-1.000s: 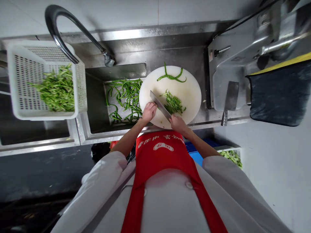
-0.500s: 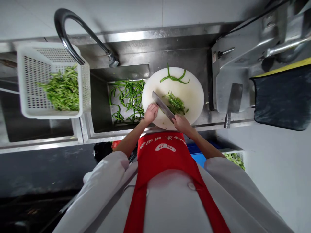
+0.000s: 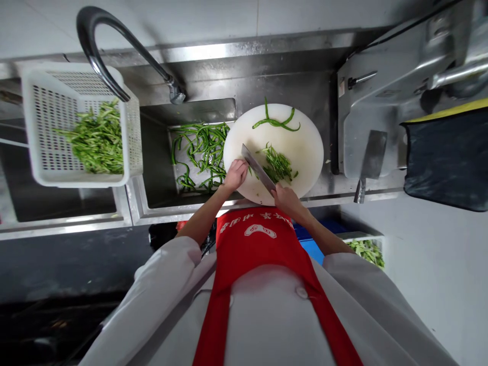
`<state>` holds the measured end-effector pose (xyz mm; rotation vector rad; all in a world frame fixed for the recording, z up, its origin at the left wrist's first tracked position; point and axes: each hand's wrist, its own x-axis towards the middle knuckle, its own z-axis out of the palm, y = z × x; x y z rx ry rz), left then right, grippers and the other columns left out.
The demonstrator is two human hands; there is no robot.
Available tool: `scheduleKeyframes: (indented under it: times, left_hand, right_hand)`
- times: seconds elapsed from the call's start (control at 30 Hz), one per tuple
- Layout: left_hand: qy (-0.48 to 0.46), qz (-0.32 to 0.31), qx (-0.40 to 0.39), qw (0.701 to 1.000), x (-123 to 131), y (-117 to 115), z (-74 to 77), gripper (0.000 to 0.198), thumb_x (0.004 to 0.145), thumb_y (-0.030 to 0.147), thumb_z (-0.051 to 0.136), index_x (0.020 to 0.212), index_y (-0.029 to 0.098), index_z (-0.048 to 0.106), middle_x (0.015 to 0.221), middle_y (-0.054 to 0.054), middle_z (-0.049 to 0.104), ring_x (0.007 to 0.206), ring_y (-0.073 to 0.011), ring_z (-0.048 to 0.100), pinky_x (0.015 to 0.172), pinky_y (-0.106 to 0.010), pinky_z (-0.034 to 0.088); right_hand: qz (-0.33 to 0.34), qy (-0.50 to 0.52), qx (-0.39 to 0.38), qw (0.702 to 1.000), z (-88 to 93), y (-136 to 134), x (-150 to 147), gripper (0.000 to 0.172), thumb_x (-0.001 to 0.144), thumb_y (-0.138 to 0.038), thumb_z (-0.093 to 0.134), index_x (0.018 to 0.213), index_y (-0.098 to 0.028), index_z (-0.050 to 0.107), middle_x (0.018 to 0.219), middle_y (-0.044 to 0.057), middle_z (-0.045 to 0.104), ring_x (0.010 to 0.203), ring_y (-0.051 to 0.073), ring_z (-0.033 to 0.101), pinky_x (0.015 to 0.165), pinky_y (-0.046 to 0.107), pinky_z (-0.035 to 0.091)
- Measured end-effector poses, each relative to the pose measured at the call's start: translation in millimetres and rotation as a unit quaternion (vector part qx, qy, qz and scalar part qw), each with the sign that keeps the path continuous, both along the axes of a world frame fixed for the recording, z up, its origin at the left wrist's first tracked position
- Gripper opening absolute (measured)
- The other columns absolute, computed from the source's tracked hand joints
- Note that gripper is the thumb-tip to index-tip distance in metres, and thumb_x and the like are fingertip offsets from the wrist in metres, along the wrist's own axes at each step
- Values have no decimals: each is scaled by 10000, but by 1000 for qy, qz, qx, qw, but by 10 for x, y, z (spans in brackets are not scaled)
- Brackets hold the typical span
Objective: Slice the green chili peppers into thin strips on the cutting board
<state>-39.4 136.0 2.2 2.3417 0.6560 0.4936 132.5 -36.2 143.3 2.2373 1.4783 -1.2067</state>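
My right hand (image 3: 286, 199) is wrapped round the handle of a kitchen knife (image 3: 257, 166), whose broad blade slants up and left across the round white cutting board (image 3: 238, 134). Just left of the blade, my left hand (image 3: 236, 173) is closed with curled fingers on the board. A bit of green pepper shows at its fingertips; most of it is hidden. Sliced green peppers (image 3: 278, 163) lie in a small heap right of the blade. Whole long green peppers (image 3: 275, 123) rest at the board's far edge.
Left of the board, a sink basin (image 3: 156, 188) holds many whole green peppers (image 3: 204, 147). A white basket (image 3: 46, 132) of cut peppers stands farther left, under a curved faucet (image 3: 129, 40). A cleaver (image 3: 373, 155) lies at right, beside a dark cloth-like item (image 3: 450, 157).
The knife and both hands stay nearly in place on the board, with only a slight shift at the blade. The whole view has moved a little with my head.
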Motion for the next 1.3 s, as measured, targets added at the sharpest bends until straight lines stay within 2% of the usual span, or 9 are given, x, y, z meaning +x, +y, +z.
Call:
scheduleKeyframes:
  times: [0.33,0.47,0.53,0.63,0.77,0.9,1.0,1.13,1.3]
  left_hand:
    - [12,-7,-7,1000,4,-26,-30,317,998,264,389,1156,180,651,1129,-150,626,1095,-273,551,977,-510,492]
    - [-2,-7,-4,1000,-20,26,168,290,1003,285,399,1070,188,665,1059,-135,642,1030,-257,579,948,-479,514]
    - [-37,59,13,997,38,238,333,271,1007,315,413,1011,198,658,1018,-111,637,998,-243,587,938,-462,517]
    - [-103,219,32,970,374,770,501,252,998,361,464,991,181,639,990,-86,606,1003,-227,584,942,-445,505]
    - [-9,109,-43,993,1174,1350,427,237,876,373,656,798,150,646,773,-52,582,850,-213,593,880,-412,515]
    - [53,67,-79,993,1632,1447,415,166,763,219,702,635,151,622,612,-11,538,632,-157,528,717,-338,510]
    - [9,92,-70,993,1417,1352,633,68,775,186,670,727,139,663,717,-19,600,678,-139,548,709,-296,494]
    - [-96,156,-114,976,613,941,820,154,806,298,699,830,147,680,851,-35,646,752,-130,591,675,-247,487]
    - [-82,259,-354,895,-281,-93,419,294,735,415,766,827,153,669,642,1,616,481,-97,510,467,-224,419]
  right_hand:
    - [-36,21,39,998,-216,138,-148,317,1059,-309,350,1162,-103,568,1106,179,699,1044,267,656,854,298,438]
    - [-40,18,69,997,-269,283,-78,320,1062,-321,361,1162,-96,565,1098,167,707,1026,256,654,846,291,432]
    - [-44,6,78,996,-204,231,2,333,1068,-328,337,1165,-102,562,1077,167,707,1003,260,657,839,301,432]
    - [-33,6,73,997,-92,68,53,352,1072,-332,310,1201,-109,550,1038,169,706,973,269,667,828,315,436]
    - [16,55,54,997,-114,-41,-42,312,1062,-342,373,1207,-149,571,1079,145,705,1018,258,663,861,312,438]
    - [-5,52,55,997,-290,-69,-20,312,1061,-360,397,1173,-147,595,1087,131,710,1036,239,661,864,291,437]
    - [-52,26,69,996,-402,-166,188,319,1055,-358,407,1160,-131,604,1080,141,712,1041,241,658,854,285,430]
    - [-130,-9,90,987,-449,-336,480,339,1039,-357,404,1157,-122,618,1066,156,716,1037,259,651,834,288,428]
    - [-101,10,180,978,-331,-482,420,465,970,-249,418,1403,-108,507,1064,141,715,972,257,653,848,308,454]
